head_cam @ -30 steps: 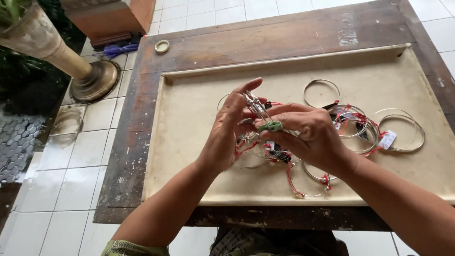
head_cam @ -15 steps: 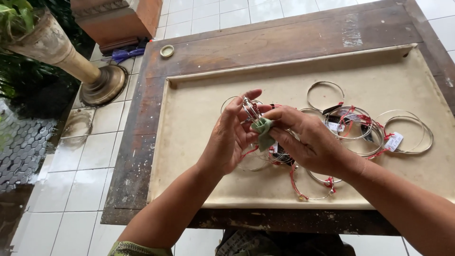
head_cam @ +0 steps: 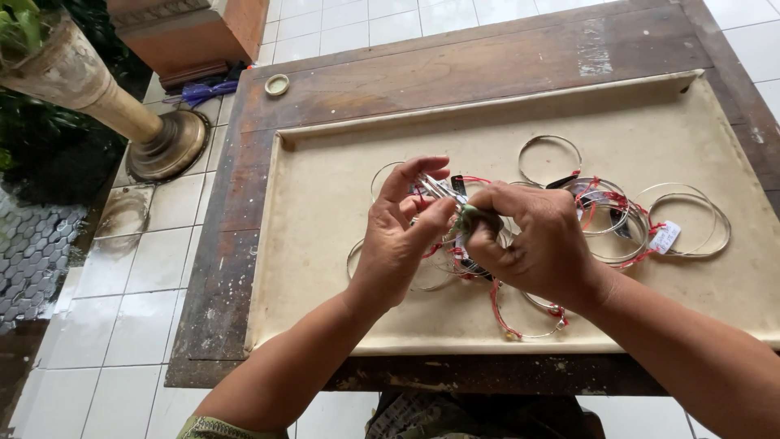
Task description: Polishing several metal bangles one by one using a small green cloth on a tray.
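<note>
Green cloth (head_cam: 469,216) tucked lower, thin metal bangle (head_cam: 433,188) pinched

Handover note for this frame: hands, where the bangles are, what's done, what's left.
Left hand: pinches a thin silver bangle at its fingertips.
Right hand: closed on a small green pad, pressed against that bangle.
Other bangles, tied with red string, lie on the beige tray, on the wooden table; a few have tags.
Done: cannot tell which ones were handled.
Left: the bangle in hand; the rest lie on the tray.
</note>
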